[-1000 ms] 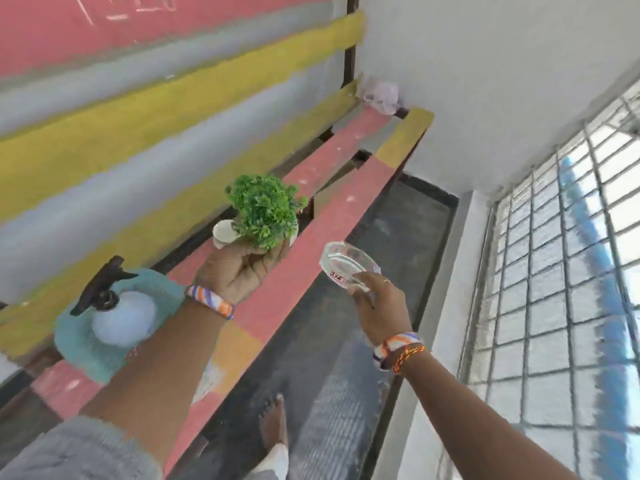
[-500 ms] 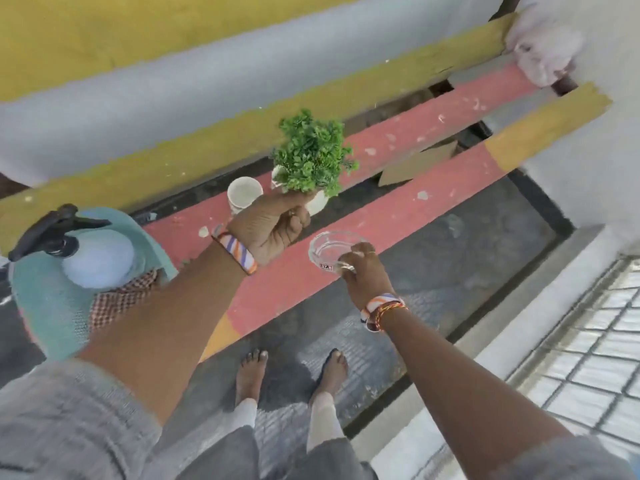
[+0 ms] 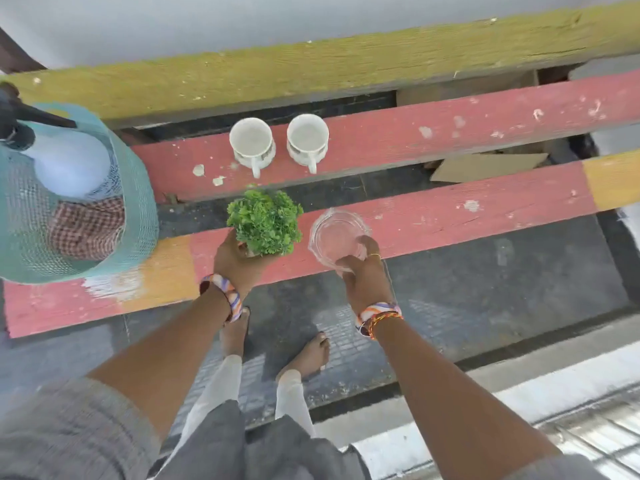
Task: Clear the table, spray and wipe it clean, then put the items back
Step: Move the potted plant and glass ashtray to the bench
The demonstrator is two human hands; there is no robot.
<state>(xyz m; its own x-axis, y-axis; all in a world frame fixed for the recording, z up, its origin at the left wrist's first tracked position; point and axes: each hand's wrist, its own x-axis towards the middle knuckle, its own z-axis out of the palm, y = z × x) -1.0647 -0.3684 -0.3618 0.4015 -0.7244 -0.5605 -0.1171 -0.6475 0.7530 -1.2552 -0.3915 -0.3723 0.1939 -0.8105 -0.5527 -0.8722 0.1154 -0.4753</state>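
My left hand [image 3: 239, 263] grips a small green potted plant [image 3: 265, 221] from below, just over the near pink plank [image 3: 450, 216] of the bench. My right hand [image 3: 362, 275] pinches the near rim of a clear glass dish [image 3: 334, 237] that sits on or just above the same plank, to the right of the plant. Two white cups [image 3: 252, 142] [image 3: 307, 138] stand upright side by side on the far pink plank [image 3: 450, 124]. A teal mesh basket [image 3: 138, 202] at the left holds a white spray bottle [image 3: 69, 161] with a black trigger and a checked cloth [image 3: 86, 228].
Gaps separate the planks, with dark floor below. A piece of brown cardboard [image 3: 485, 166] lies in the gap at right. A yellow-green plank [image 3: 311, 71] runs along the back. My bare feet [image 3: 304, 355] stand on the dark floor before the bench.
The view has swung down over the bench. Both hands have lowered, bringing the plant and the glass dish down to the near plank. A second white cup has come into view.
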